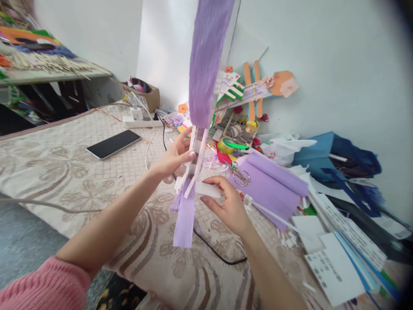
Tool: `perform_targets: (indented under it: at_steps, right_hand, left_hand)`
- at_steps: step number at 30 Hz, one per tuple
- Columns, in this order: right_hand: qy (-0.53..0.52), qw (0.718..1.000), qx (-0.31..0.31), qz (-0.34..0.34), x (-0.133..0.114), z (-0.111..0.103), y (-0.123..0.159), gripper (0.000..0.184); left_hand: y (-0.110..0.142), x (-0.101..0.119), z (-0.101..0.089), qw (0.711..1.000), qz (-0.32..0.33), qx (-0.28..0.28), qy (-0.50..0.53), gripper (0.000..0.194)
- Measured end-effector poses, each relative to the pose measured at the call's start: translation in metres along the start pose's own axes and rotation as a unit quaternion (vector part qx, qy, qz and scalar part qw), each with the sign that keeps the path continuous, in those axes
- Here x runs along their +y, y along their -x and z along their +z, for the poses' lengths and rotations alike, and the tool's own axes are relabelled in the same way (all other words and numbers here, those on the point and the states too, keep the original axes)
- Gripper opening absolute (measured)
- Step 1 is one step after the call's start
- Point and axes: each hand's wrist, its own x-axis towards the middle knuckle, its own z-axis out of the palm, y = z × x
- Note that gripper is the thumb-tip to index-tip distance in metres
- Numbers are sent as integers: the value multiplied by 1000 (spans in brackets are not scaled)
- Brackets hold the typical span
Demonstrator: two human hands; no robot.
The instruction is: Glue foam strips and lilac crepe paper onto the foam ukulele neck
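A long strip of purple crepe paper (206,60) runs from the top of the view down through a white slatted plastic tool (195,161), and its lower end (184,217) hangs below. My left hand (176,156) grips the tool's left side with thumb and fingers closed. My right hand (226,204) holds the tool's white base block from below, fingers curled around it. Both hands are raised above a patterned beige cloth (64,168).
A folded stack of purple crepe paper (271,183) lies to the right with scissors (240,174) on it. A black phone (113,143), a power strip (138,120), tape rolls (226,146), papers (338,258) and a black cable (219,254) surround the hands.
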Motion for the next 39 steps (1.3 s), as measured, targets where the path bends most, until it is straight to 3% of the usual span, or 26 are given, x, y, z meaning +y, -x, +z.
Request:
perform_targets:
  at_steps: [10, 17, 23, 30, 35, 39]
  right_hand:
    - [-14, 1000, 17, 13, -2, 4, 0, 26]
    - [-77, 994, 40, 70, 0, 7, -1, 38]
    - [-76, 993, 50, 77, 6, 9, -3, 39]
    - [-77, 997, 5, 22, 10, 3, -3, 43]
    - [-59, 998, 25, -21, 13, -2, -3, 38]
    - [-48, 994, 80, -59, 8, -9, -2, 37]
  left_hand:
    - [0, 0, 1, 1000, 5, -10, -14, 91]
    - [0, -6, 1, 999, -3, 19, -34, 95]
    - [2, -8, 0, 998, -15, 32, -54, 94]
    - [2, -5, 1, 997, -25, 32, -69, 94]
    - [3, -2, 5, 996, -41, 53, -59, 95]
    - [4, -2, 7, 995, -54, 60, -65, 92]
